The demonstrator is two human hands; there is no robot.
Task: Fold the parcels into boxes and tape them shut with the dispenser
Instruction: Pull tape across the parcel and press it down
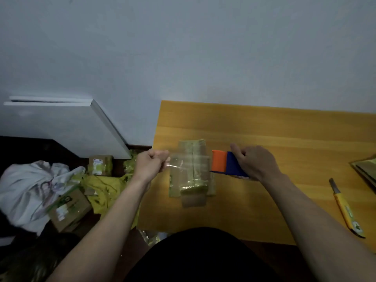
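Floor, left: one white cloth bundle [30, 186] and two taped cartons [67, 208] [100, 165] (labels unreadable). Left hand [150, 164] pinches the clear tape strip [183, 162], stretched above one parcel [191, 174] on the table [295, 139]. Right hand [252, 161] grips one orange-blue dispenser [225, 164]. One yellow knife [345, 208] lies far right.
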